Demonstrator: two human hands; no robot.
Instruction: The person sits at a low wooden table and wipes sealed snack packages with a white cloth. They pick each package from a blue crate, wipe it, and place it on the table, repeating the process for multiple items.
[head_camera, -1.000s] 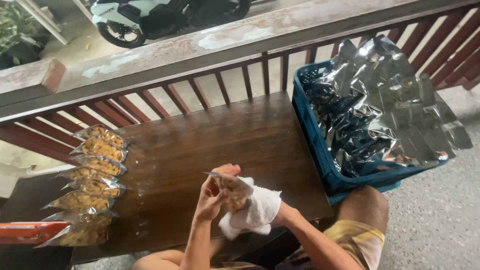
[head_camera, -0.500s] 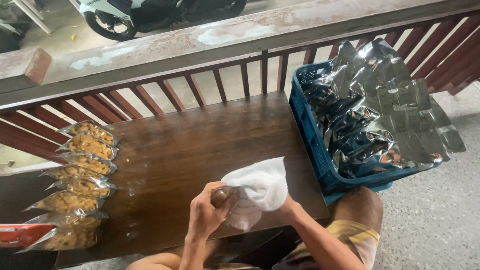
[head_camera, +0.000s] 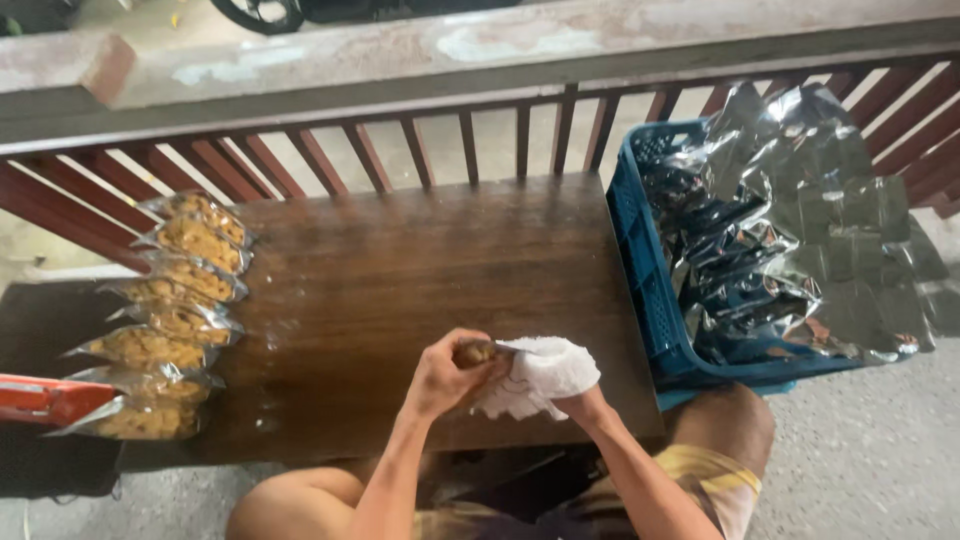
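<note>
Behind the dark wooden counter (head_camera: 420, 260) runs a red-brown slatted railing (head_camera: 360, 160) under a concrete ledge. Your left hand (head_camera: 445, 375) is clenched around a small brown packet (head_camera: 476, 352) at the counter's near edge, and your right hand (head_camera: 570, 385), wrapped in a white cloth (head_camera: 545, 372), presses against that packet; whether its grip is closed under the cloth cannot be told. Along the counter's left side lies a row of clear pouches with yellow-brown filling (head_camera: 170, 320). At the right end stands a blue plastic crate (head_camera: 650, 300) heaped with shiny silver foil pouches (head_camera: 800, 230).
</note>
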